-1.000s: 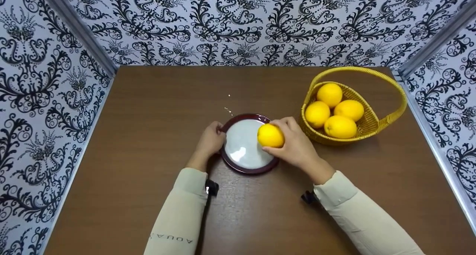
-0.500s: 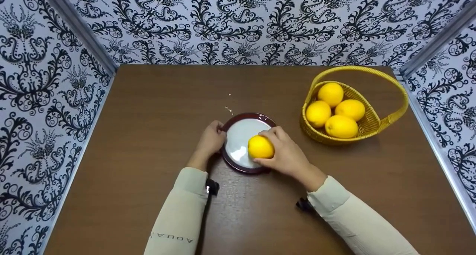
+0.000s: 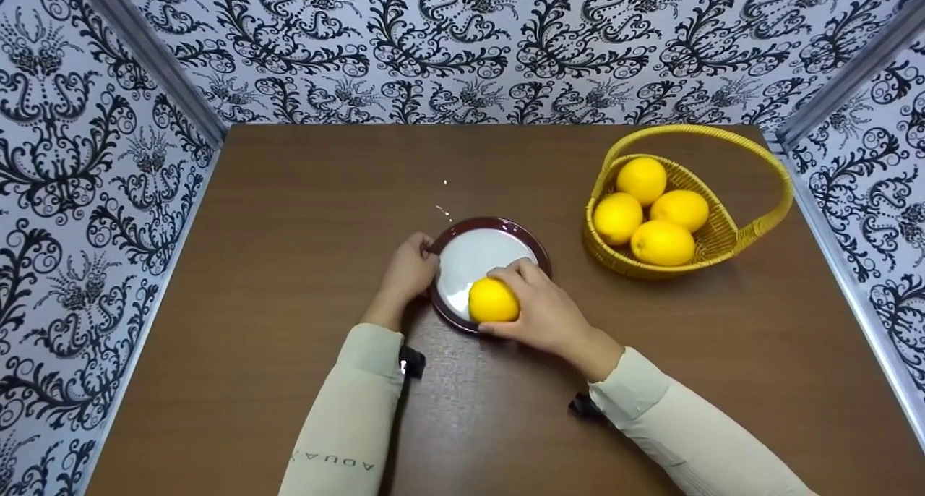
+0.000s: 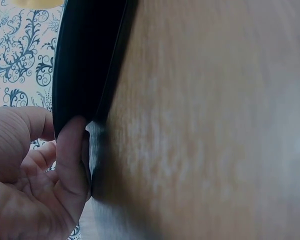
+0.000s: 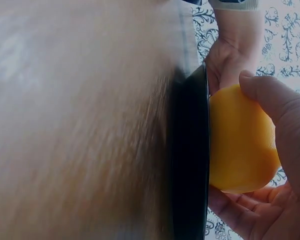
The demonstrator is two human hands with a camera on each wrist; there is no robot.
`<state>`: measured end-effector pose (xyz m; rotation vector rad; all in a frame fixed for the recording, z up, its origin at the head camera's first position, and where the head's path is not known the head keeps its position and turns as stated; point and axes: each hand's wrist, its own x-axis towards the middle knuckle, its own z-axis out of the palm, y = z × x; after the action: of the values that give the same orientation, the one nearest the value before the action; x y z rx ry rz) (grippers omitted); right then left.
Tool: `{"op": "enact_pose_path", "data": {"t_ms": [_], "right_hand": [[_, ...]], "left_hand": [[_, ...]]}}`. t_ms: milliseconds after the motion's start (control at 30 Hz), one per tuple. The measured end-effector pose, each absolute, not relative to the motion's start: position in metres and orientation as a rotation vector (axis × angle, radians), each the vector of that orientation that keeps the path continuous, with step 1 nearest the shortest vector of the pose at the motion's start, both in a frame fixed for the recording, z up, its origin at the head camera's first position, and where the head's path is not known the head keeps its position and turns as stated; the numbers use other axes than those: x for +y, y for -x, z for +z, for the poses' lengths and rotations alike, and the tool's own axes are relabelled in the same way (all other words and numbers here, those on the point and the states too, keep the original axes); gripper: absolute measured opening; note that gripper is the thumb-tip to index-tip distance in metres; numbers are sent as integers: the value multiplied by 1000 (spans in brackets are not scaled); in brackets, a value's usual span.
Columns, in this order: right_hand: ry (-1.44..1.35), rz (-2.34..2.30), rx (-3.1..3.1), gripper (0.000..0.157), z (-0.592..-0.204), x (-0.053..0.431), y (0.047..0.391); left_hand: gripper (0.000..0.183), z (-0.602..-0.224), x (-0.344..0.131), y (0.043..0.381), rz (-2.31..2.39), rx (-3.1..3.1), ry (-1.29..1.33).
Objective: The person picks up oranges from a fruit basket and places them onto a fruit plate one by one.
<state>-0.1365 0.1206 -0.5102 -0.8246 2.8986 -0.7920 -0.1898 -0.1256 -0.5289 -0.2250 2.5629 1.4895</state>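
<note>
A round plate (image 3: 462,257) with a pale centre and dark red rim lies on the table. My left hand (image 3: 410,270) pinches its left rim; in the left wrist view the thumb and fingers (image 4: 70,155) are on either side of the plate's dark edge (image 4: 80,65). Low over the plate's front part, my right hand (image 3: 545,309) grips a yellow lemon (image 3: 493,301). Seen from the right wrist, the lemon (image 5: 242,142) is right at the plate's rim, with the thumb (image 5: 267,92) on one side and the fingers curled beneath.
A yellow wicker basket (image 3: 723,254) with a tall handle stands at the back right, with several lemons (image 3: 663,243) inside. Small white specks (image 3: 443,210) lie on the brown table (image 3: 325,185) behind the plate. Patterned walls (image 3: 462,48) enclose the back and sides.
My right hand has carried the lemon left and toward me, from the plate's right side to its front part. The left hand has stayed at the rim.
</note>
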Motion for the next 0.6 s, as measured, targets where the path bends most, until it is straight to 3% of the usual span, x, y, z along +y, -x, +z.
{"op": "enact_pose_path", "data": {"t_ms": [600], "right_hand": [[878,-695,2923,71,-510,114,128]], "left_hand": [[19,-527,-126,188,1395,2662,212]]}}
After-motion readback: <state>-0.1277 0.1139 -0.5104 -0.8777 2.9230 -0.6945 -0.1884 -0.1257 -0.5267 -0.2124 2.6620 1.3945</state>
